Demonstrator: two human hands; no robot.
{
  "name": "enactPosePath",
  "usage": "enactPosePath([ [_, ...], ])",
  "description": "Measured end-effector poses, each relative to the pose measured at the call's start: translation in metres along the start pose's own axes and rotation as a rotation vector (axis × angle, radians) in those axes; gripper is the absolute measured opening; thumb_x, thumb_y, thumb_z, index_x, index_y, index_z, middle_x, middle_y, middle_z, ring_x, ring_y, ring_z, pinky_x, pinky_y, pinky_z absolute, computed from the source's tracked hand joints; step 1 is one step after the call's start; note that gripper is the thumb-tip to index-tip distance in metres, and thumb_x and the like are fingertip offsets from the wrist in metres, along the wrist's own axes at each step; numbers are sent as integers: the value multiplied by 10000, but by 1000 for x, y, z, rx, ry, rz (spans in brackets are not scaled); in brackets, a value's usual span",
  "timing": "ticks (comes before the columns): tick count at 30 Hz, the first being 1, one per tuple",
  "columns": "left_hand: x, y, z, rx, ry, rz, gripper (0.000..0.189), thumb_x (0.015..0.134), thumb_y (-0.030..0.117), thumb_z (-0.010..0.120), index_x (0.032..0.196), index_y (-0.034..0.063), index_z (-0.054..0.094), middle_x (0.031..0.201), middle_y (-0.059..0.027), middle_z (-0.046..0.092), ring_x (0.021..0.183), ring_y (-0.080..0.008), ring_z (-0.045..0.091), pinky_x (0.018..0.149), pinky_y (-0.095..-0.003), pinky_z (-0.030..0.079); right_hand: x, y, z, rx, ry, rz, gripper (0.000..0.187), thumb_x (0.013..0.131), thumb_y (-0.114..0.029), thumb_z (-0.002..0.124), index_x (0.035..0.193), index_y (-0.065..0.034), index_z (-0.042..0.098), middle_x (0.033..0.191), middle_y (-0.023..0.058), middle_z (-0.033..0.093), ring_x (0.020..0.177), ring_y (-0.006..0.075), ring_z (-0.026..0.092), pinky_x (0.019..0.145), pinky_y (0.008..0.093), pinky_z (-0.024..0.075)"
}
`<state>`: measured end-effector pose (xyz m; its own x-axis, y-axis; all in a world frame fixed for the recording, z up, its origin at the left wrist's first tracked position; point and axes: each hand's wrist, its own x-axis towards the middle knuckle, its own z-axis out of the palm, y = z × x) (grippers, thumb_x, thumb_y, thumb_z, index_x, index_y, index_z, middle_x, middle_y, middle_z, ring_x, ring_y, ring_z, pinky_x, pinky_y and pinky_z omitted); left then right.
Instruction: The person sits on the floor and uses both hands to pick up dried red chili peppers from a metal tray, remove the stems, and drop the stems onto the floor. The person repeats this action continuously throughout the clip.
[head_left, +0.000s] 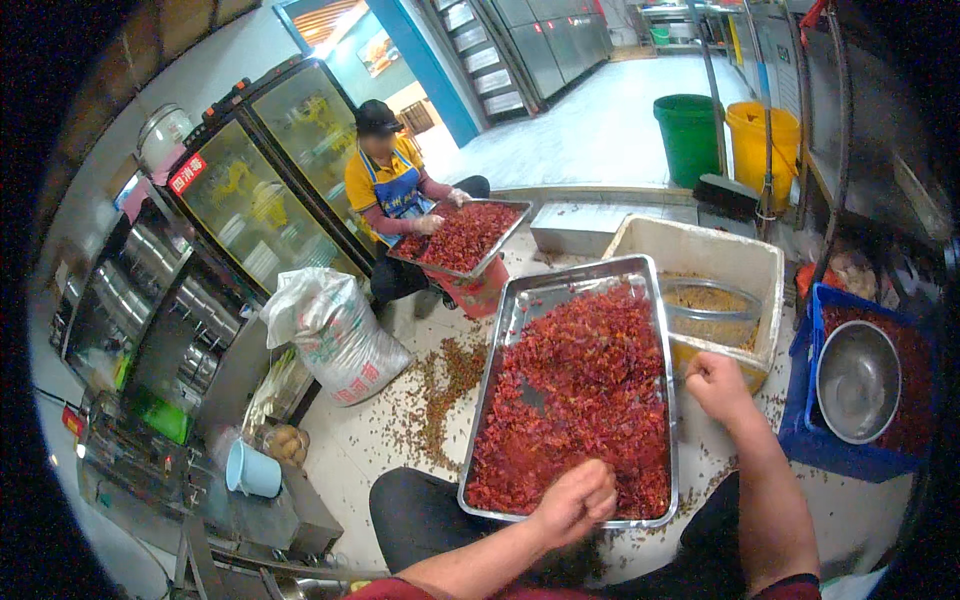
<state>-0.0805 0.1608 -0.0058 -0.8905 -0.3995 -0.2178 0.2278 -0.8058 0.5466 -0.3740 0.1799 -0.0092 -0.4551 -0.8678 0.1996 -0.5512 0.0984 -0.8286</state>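
A rectangular metal tray lies in front of me, heaped with dried red pieces that look like chilli peppers. A bare patch of metal shows left of its middle. Over the near edge of the heap is my left hand, its fingers curled; whether they pinch any pieces is hidden. My right hand is a closed fist just right of the tray, in front of the white foam box, and nothing shows in it. Inside that box, a clear oval container sits among yellowish bits.
Across from me, a co-worker in gloves handles a similar tray over a red bucket. A white woven sack stands left, near stem-like debris on the floor. Right is a blue crate with a metal bowl.
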Motion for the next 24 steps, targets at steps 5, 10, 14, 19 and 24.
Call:
enactPosePath([
  [5,7,20,-16,160,291,72,232,1049,288,513,911,103,534,668,10,465,611,-143,484,568,-286,407,-20,-14,14,-61,-445,-31,224,820,-170,647,980,-37,728,846,159,719,789,266,701,767,373,551],
  [10,11,20,-12,450,389,151,222,1042,252,542,1069,36,588,733,-27,587,637,-131,543,599,-269,455,-47,-44,31,-259,-558,-174,200,889,-234,565,874,-59,661,861,202,689,866,421,664,776,517,534],
  [14,10,25,-4,411,349,185,179,1038,198,552,1100,33,586,798,-32,620,670,-122,565,633,-258,470,-49,-58,25,-55,-486,-119,176,888,-201,599,924,-41,664,896,190,700,873,384,678,784,464,541],
  [19,6,30,1,596,325,169,152,1043,175,537,1076,36,588,814,-18,630,686,-98,571,641,-242,467,-53,-71,29,272,-511,-63,177,925,-104,625,1053,15,654,879,98,703,810,149,663,735,315,533],
  [24,6,25,0,767,278,161,172,1050,190,526,1070,34,593,821,0,624,695,-67,555,630,-216,460,-61,-77,40,311,-521,-100,199,938,-120,625,1061,35,641,872,104,702,822,128,660,729,304,537],
])
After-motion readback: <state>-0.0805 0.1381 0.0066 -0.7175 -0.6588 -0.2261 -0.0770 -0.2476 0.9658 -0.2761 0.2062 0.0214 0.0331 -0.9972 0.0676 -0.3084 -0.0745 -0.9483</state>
